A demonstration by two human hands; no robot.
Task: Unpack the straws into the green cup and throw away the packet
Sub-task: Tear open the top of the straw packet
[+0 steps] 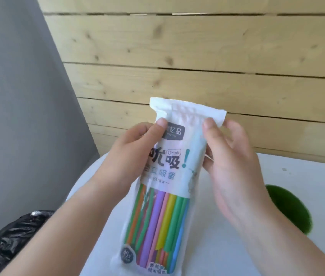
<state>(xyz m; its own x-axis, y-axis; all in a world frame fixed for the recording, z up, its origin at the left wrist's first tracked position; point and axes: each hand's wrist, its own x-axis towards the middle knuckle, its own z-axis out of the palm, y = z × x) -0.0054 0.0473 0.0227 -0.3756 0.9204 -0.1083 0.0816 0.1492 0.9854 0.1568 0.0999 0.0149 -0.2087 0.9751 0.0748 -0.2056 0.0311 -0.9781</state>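
Packet (177,156): held upright above the tabletop (227,236), its sealed white top edge uppermost and unopened; printing in dark and teal characters is seen on the front, with the words "Drink" and "Straw".
Straws (163,222): kept inside the packet, seen through its clear lower half in orange, green, purple, pink, yellow and blue.
Left hand (131,152): the packet's left side near the top is gripped, thumb pressed on the front, fingers (137,129) curled behind.
Right hand (235,166): the packet's right edge is pinched just below the seal, thumb in front, other fingers behind.
Green cup (289,210): set on the tabletop at the right, partly hidden by the right wrist.
Black bag (8,242): seen at lower left, beside the tabletop.
Backdrop: pale wooden planks (197,56) and a grey wall (18,96).
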